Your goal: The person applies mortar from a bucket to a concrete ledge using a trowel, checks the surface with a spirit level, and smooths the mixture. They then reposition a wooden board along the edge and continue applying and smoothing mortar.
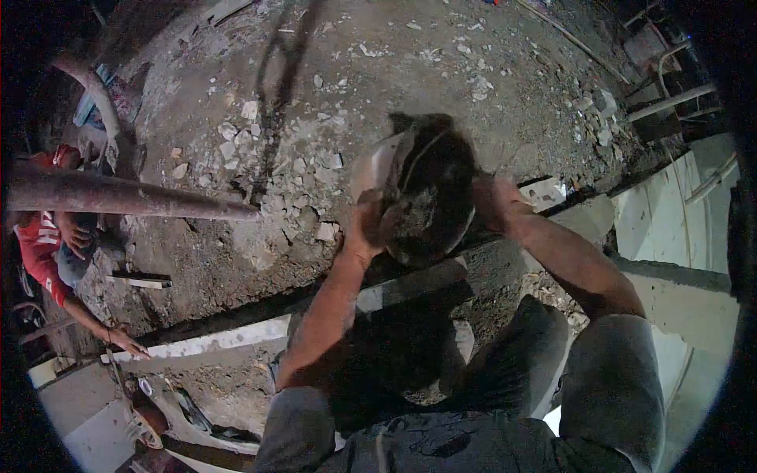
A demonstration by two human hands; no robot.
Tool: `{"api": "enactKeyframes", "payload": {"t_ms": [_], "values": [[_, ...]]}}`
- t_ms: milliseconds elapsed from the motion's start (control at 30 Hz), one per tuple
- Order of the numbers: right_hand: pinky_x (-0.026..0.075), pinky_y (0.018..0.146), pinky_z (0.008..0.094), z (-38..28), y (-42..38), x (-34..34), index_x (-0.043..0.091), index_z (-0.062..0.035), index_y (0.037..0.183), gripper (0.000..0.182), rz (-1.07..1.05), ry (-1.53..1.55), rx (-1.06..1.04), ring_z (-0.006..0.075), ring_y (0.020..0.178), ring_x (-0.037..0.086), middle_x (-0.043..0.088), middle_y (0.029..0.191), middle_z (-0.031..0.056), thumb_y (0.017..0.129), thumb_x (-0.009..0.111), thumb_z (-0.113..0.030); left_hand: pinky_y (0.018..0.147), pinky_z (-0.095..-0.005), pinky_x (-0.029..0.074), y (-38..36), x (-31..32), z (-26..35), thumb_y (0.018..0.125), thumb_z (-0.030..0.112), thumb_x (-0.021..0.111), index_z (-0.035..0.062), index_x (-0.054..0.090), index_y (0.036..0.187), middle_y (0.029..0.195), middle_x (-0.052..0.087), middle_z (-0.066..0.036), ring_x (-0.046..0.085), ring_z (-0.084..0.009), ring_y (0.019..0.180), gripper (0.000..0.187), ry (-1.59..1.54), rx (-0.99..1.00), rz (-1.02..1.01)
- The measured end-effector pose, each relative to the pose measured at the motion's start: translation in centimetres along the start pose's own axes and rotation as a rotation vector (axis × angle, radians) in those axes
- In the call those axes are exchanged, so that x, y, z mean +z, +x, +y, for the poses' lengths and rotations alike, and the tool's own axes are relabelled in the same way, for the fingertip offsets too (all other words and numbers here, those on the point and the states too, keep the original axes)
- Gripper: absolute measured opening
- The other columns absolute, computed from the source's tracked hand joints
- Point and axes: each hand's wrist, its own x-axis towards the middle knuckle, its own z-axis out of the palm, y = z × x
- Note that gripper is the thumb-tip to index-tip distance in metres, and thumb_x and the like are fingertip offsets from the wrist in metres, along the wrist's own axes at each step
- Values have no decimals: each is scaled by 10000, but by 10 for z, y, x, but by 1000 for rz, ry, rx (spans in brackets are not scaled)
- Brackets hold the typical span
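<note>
Held up in front of me is a dark, rounded basin, tilted, with a lighter patch like dirt or mortar in its lower part. My left hand grips its left side, fingers partly hidden behind the rim. My right hand is at the right edge of the basin, blurred, with its fingers closed against it. Below the basin runs a low wall edge with a dark gap along its far side. My knees are bent close to this edge.
Rubble-strewn ground spreads ahead. A thick pole juts in from the left. Behind it a person in a red shirt reaches toward a pale strip along the edge. Pale slabs stand at right.
</note>
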Motion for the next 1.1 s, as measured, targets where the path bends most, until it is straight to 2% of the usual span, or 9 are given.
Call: {"api": "enactKeyframes", "payload": {"t_ms": [267, 367, 467, 533, 600, 700, 800, 900, 1100], "values": [[520, 716, 386, 10, 6, 65, 660, -64, 857, 194, -147, -180, -378, 299, 813, 635, 639, 821, 139, 716, 642, -195, 656, -307, 514, -4, -5, -4, 857, 274, 556, 72, 563, 1126, 1004, 630, -67, 615, -219, 877, 336, 608, 284, -191], [504, 763, 402, 45, 28, 141, 657, -67, 902, 228, 62, -116, -657, 303, 846, 620, 629, 856, 152, 745, 606, -225, 624, -267, 490, -3, -10, -3, 855, 210, 583, 69, 568, 1116, 978, 642, -55, 623, -193, 798, 296, 1166, 411, 73], [478, 800, 407, -26, -33, 50, 643, -66, 970, 265, -317, -29, -453, 306, 915, 595, 624, 925, 159, 820, 538, -257, 615, -272, 475, 0, -17, -4, 859, 187, 588, 49, 600, 1049, 952, 653, -88, 619, -172, 743, 235, 1044, 373, 97], [493, 721, 405, -53, -46, 25, 635, -65, 961, 293, -318, 295, -348, 308, 816, 605, 629, 860, 158, 819, 553, -307, 605, -357, 467, -23, 32, -5, 831, 335, 625, 28, 598, 952, 741, 630, -176, 638, -283, 676, 331, 1673, 675, 187], [507, 643, 404, -51, -39, 42, 627, -63, 952, 328, -310, 626, -239, 311, 718, 614, 633, 795, 158, 819, 568, -357, 598, -367, 466, -18, 28, -10, 824, 333, 629, 27, 601, 944, 737, 626, -180, 626, -313, 666, 329, 1704, 702, 230], [506, 639, 394, -35, -14, 87, 641, -72, 958, 307, -513, 495, -249, 294, 712, 617, 635, 800, 143, 822, 580, -339, 595, -380, 468, -11, 16, -13, 814, 322, 636, 29, 607, 945, 731, 619, -190, 609, -352, 655, 322, 1700, 738, 284], [489, 745, 377, -36, 0, 108, 653, -90, 1011, 312, -482, 64, -676, 287, 840, 620, 644, 968, 119, 887, 479, -316, 605, -384, 472, -13, 20, -15, 807, 307, 640, 31, 612, 958, 734, 619, -194, 606, -361, 661, 316, 1683, 708, 307], [484, 711, 393, -37, 8, 123, 650, -88, 1010, 316, -243, 273, -930, 295, 823, 620, 644, 937, 138, 882, 487, -327, 613, -379, 476, -14, 20, -14, 801, 307, 643, 30, 614, 964, 737, 625, -191, 609, -351, 657, 322, 1698, 673, 347], [403, 906, 419, -19, 2, 136, 599, -139, 1088, 304, -372, 603, -598, 294, 1058, 519, 534, 1138, 187, 803, 588, -241, 658, -342, 463, -24, 46, -9, 816, 353, 619, -7, 605, 974, 760, 634, -154, 592, -244, 664, 393, 1572, 526, 376]]}}
